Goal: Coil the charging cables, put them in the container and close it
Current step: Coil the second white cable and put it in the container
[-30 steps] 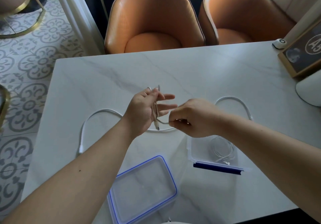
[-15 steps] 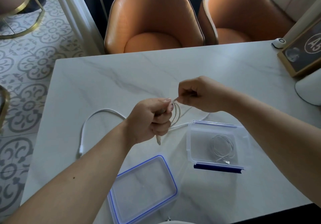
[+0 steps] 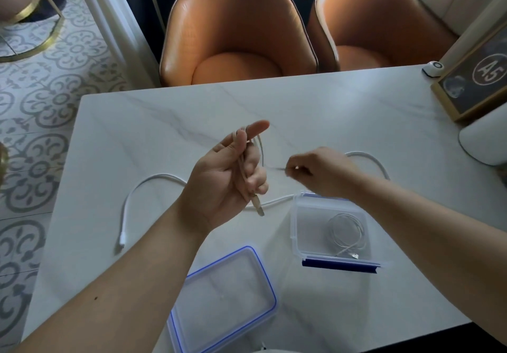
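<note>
My left hand [image 3: 227, 177] is raised palm-up over the table with a thin beige cable [image 3: 242, 166] looped around its fingers; the cable's USB plug [image 3: 258, 207] hangs below the palm. To its right, my right hand [image 3: 318, 171] pinches the free end of the same cable. A white cable [image 3: 153, 181] lies uncoiled on the table behind both hands. A clear container [image 3: 299, 223] with blue clips stands at the right front, and a coiled cable [image 3: 347, 236] lies inside. Its blue-rimmed lid [image 3: 225, 300] rests at the front centre.
Two orange chairs [image 3: 236, 37] stand at the table's far edge. At the right are a framed sign [image 3: 477, 78], a small white device [image 3: 433, 68] and a white rounded object [image 3: 485, 141]. The marble table [image 3: 164, 122] ends at the left above patterned floor tiles.
My left hand has opened and turned palm-up with the loops around its fingers. My right hand has dropped from above the left fist to the right, drawing the cable's end sideways.
</note>
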